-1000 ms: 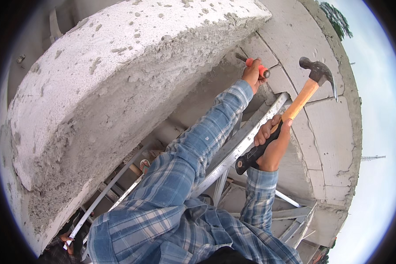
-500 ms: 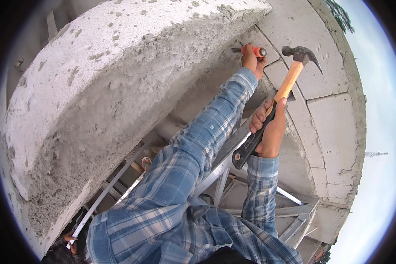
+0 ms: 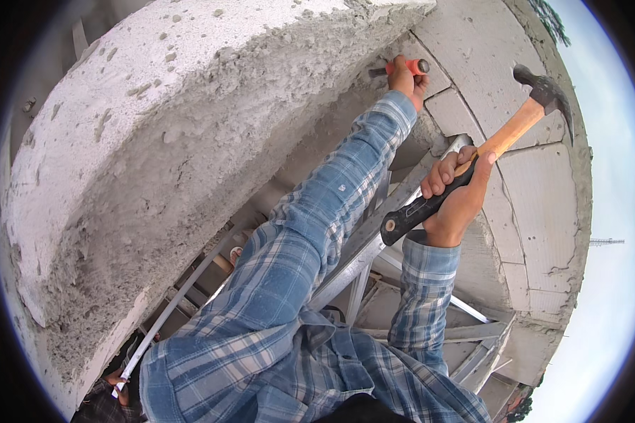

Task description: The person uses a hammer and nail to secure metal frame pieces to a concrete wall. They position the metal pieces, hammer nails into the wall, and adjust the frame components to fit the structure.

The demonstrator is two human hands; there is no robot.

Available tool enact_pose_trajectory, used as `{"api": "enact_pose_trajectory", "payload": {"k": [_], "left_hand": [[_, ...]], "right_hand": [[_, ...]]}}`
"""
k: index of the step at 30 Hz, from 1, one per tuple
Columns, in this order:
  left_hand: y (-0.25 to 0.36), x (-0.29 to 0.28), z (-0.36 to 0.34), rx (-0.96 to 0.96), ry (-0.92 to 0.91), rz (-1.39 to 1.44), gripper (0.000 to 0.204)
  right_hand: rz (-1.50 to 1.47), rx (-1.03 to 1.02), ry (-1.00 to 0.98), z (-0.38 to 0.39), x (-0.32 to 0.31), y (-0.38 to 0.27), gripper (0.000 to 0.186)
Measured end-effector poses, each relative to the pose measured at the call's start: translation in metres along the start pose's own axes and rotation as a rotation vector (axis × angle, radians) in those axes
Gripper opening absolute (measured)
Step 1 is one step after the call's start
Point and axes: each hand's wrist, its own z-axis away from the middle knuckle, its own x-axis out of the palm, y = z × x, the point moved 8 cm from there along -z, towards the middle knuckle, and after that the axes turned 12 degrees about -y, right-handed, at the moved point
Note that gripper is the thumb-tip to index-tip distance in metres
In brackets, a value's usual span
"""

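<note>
My left hand point(image 3: 406, 79), on the outstretched left arm, is wrapped round the orange grip of a chisel point(image 3: 418, 67). The chisel's dark metal tip points left at the rough concrete, and its round struck end faces right; whether the tip touches cannot be made out. Lower and to the right, my right hand point(image 3: 456, 194) grips a claw hammer point(image 3: 518, 127) by its black handle end. Its wooden shaft slants up to the right, and the dark steel head is apart from the chisel, over the block wall point(image 3: 536, 197).
A thick, curved concrete ledge point(image 3: 169, 162) with a crumbly underside fills the left. Metal framing point(image 3: 360, 261) runs beneath my arms. At lower left, another person's hand point(image 3: 118, 381) is by a metal pole point(image 3: 169, 314). Sky shows past the wall's right edge.
My right hand has swung the hammer up and to the right, away from the chisel. The left hand and chisel have shifted only slightly upward in view.
</note>
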Motion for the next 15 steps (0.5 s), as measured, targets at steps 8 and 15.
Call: {"api": "enact_pose_trajectory", "payload": {"k": [8, 15], "left_hand": [[0.0, -0.018, 0.012, -0.024, -0.025, -0.061, 0.027], [-0.002, 0.031, 0.046, -0.032, -0.106, 0.001, 0.023]], "right_hand": [[-0.004, 0.374, -0.13, 0.004, -0.004, 0.048, 0.049], [0.096, 0.025, -0.017, 0.03, 0.002, -0.018, 0.051]]}}
